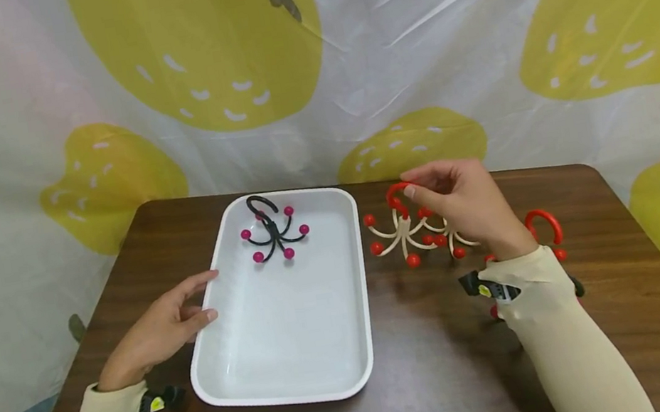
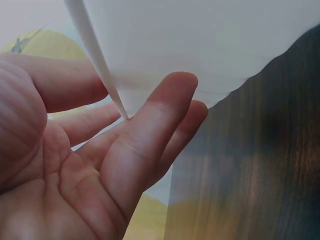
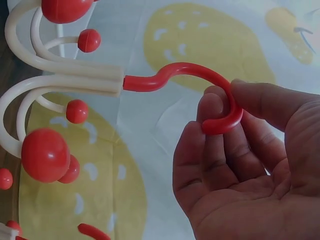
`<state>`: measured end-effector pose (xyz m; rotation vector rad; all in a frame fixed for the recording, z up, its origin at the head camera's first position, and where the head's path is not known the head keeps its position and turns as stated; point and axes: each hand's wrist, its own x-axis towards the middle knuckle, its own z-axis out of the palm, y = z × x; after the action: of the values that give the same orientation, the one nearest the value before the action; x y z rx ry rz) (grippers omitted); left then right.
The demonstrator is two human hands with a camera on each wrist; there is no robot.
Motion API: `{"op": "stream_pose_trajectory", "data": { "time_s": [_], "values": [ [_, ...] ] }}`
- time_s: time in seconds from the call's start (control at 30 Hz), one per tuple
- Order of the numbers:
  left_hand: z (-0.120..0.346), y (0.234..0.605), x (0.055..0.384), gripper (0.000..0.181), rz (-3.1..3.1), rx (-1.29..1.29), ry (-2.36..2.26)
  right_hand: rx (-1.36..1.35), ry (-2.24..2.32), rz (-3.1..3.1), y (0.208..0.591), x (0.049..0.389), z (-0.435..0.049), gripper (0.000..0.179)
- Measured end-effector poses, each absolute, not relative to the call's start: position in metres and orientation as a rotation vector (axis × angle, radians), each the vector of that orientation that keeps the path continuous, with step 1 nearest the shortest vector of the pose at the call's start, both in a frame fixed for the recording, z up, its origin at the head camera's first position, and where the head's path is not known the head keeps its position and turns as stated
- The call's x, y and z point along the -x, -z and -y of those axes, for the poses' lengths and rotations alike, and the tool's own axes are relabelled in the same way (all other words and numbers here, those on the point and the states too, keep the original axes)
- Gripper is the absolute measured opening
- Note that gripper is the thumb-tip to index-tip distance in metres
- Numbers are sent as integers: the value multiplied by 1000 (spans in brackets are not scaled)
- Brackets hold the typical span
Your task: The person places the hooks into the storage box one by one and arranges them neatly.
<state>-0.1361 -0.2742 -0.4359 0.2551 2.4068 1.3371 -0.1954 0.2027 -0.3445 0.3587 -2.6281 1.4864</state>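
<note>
My right hand pinches the red hook of a cream multi-arm hanger with red ball tips. Thumb and fingertips meet on the curve of the hook, and the cream arms splay out from its stem. A white rectangular tray lies to the left, with a black hanger with magenta balls standing at its far end. At the tray's left side, my left hand holds the rim, the wall passing between thumb and fingers.
A second cream hanger stands close behind the held one, partly hidden by my right hand. Another red hook shows beyond my right wrist, its body mostly covered by the sleeve. Everything is on a brown wooden table before a lemon-patterned cloth.
</note>
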Motion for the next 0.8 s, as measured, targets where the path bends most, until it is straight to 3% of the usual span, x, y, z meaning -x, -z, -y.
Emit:
{"op": "stream_pose_trajectory", "data": {
  "time_s": [0.8],
  "values": [
    [273, 435, 140, 72, -2436, -161, -1258, -506, -1606, 2491, 325, 208, -162, 21]
  ]
}}
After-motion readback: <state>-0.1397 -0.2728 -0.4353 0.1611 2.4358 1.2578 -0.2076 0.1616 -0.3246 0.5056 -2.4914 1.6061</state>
